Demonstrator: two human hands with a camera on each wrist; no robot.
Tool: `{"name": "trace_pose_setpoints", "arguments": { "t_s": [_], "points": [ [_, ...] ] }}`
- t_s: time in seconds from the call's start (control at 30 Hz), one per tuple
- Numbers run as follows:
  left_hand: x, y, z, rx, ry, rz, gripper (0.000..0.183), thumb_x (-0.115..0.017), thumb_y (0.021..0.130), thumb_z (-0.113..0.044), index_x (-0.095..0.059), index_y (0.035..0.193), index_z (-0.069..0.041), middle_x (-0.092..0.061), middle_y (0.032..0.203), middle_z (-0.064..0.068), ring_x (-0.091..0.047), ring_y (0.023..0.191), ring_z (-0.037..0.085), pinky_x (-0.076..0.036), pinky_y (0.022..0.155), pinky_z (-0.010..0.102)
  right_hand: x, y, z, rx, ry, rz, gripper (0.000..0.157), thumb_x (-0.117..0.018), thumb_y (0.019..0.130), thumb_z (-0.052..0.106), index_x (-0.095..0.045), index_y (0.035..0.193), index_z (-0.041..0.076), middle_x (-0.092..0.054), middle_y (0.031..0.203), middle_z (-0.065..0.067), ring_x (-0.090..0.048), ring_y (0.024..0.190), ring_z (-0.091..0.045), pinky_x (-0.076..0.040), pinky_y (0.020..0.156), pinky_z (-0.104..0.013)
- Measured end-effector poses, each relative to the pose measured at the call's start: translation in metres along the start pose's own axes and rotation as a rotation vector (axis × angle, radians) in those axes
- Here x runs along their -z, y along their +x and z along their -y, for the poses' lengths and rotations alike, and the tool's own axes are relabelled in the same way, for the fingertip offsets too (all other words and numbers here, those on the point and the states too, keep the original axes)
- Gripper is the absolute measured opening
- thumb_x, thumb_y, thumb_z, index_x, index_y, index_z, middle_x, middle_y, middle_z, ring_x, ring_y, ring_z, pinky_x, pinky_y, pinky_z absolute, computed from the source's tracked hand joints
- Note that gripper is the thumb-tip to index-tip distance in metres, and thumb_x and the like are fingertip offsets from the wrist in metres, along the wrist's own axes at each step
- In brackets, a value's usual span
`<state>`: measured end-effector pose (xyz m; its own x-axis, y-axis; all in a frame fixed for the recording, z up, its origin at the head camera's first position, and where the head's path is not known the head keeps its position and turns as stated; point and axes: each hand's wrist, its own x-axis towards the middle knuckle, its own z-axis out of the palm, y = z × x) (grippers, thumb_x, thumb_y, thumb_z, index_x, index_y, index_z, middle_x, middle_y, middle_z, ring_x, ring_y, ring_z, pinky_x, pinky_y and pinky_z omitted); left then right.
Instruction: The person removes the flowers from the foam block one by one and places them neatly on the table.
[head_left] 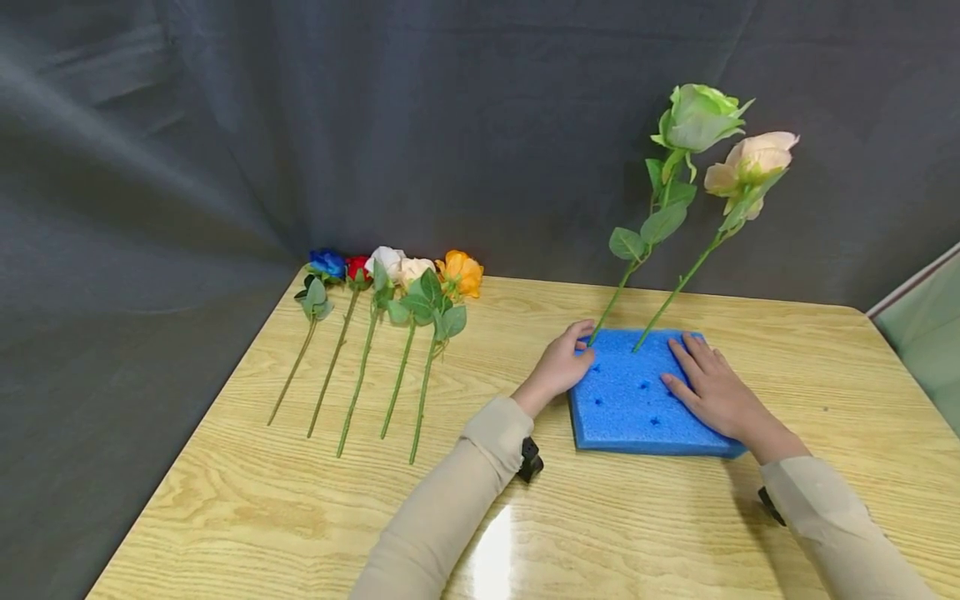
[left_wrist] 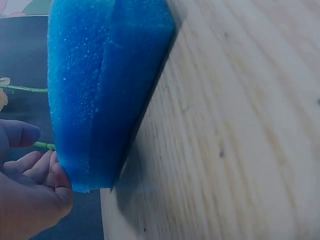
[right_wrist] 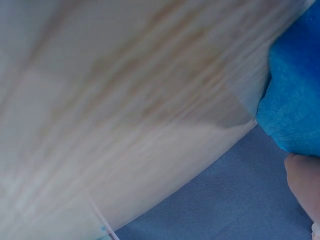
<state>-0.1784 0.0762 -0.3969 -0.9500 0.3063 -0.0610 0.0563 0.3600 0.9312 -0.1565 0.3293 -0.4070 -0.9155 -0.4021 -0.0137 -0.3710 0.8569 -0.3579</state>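
A blue foam block (head_left: 622,425) lies on the table with several small holes in its top. Near its back edge stand a pale green rose (head_left: 697,121) and a pale peach rose (head_left: 757,158), both stems leaning right. My left hand (head_left: 564,360) is at the block's back left corner, thumb and fingers apart on either side of the green rose's stem (left_wrist: 44,145). In the left wrist view its fingertips are right at the stem's base, with a gap to the thumb. My right hand (head_left: 712,387) rests flat on the block's right part, fingers spread.
Left on the wooden table lie several roses in a row: blue (head_left: 327,263), red (head_left: 358,268), white (head_left: 385,260), cream (head_left: 416,271) and orange (head_left: 461,273), stems toward the front. A dark cloth (head_left: 525,142) hangs behind. A pale green panel (head_left: 926,333) borders the right.
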Motion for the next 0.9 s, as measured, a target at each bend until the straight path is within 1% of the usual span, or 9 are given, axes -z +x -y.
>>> {"name": "trace_pose_setpoints", "arguments": {
  "t_s": [0.1,0.2,0.33,0.43,0.63,0.77,0.9],
  "points": [
    [-0.0014,0.0017,-0.0019,-0.008,0.032,-0.007,0.047,-0.043,0.100,-0.011,-0.037,0.147,-0.011,-0.045,0.147,0.007,-0.050,0.127,0.023,-0.047,0.099,0.030,0.0005,-0.0008,0.0002,-0.001,-0.003,0.001,0.068,-0.034,0.103,0.040,-0.011,0.152,-0.002,-0.006,0.156,-0.032,0.003,0.145,-0.047,0.004,0.120,-0.057],
    [-0.0025,0.0024,-0.0028,-0.004,0.048,-0.012,0.046,-0.042,0.100,-0.010,-0.038,0.146,-0.011,-0.046,0.146,0.008,-0.051,0.125,0.023,-0.047,0.098,0.030,-0.0002,-0.0010,-0.0002,-0.002,-0.003,0.006,0.068,-0.034,0.104,0.040,-0.011,0.152,-0.002,-0.006,0.156,-0.033,0.003,0.145,-0.047,0.003,0.120,-0.057],
    [-0.0040,0.0031,-0.0031,-0.002,0.055,-0.037,0.043,-0.044,0.101,-0.013,-0.042,0.144,-0.011,-0.050,0.143,0.009,-0.052,0.122,0.023,-0.048,0.096,0.029,-0.0007,-0.0007,-0.0001,-0.005,-0.004,0.008,0.068,-0.034,0.104,0.040,-0.010,0.152,-0.002,-0.006,0.156,-0.032,0.003,0.145,-0.047,0.003,0.120,-0.057],
    [-0.0055,0.0034,-0.0028,-0.014,0.061,-0.065,0.040,-0.045,0.101,-0.016,-0.045,0.141,-0.010,-0.053,0.139,0.009,-0.054,0.119,0.022,-0.048,0.095,0.027,-0.0004,-0.0006,0.0005,-0.008,-0.004,0.011,0.068,-0.034,0.103,0.040,-0.010,0.152,-0.002,-0.006,0.156,-0.032,0.003,0.145,-0.047,0.002,0.120,-0.057],
    [-0.0074,0.0015,-0.0017,-0.045,0.038,-0.130,0.032,-0.050,0.100,-0.018,-0.055,0.130,-0.007,-0.060,0.127,0.010,-0.058,0.112,0.024,-0.050,0.089,0.025,0.0003,-0.0005,0.0018,-0.010,-0.007,0.014,0.069,-0.034,0.103,0.040,-0.010,0.152,-0.002,-0.005,0.156,-0.032,0.002,0.145,-0.047,0.001,0.120,-0.058],
    [-0.0082,0.0010,-0.0007,-0.044,0.015,-0.161,0.029,-0.053,0.099,-0.019,-0.059,0.124,-0.007,-0.063,0.122,0.010,-0.059,0.108,0.024,-0.051,0.084,0.023,0.0003,-0.0002,0.0017,-0.011,-0.008,0.014,0.069,-0.034,0.103,0.041,-0.010,0.152,-0.002,-0.005,0.156,-0.032,0.003,0.145,-0.047,0.001,0.120,-0.058],
    [-0.0090,0.0019,0.0000,-0.035,0.002,-0.182,0.027,-0.054,0.098,-0.019,-0.060,0.121,-0.006,-0.064,0.120,0.010,-0.060,0.106,0.023,-0.050,0.082,0.021,0.0005,-0.0002,0.0018,-0.010,-0.009,0.012,0.069,-0.034,0.103,0.041,-0.010,0.152,-0.001,-0.005,0.156,-0.032,0.003,0.146,-0.046,0.001,0.120,-0.058]
  ]
}}
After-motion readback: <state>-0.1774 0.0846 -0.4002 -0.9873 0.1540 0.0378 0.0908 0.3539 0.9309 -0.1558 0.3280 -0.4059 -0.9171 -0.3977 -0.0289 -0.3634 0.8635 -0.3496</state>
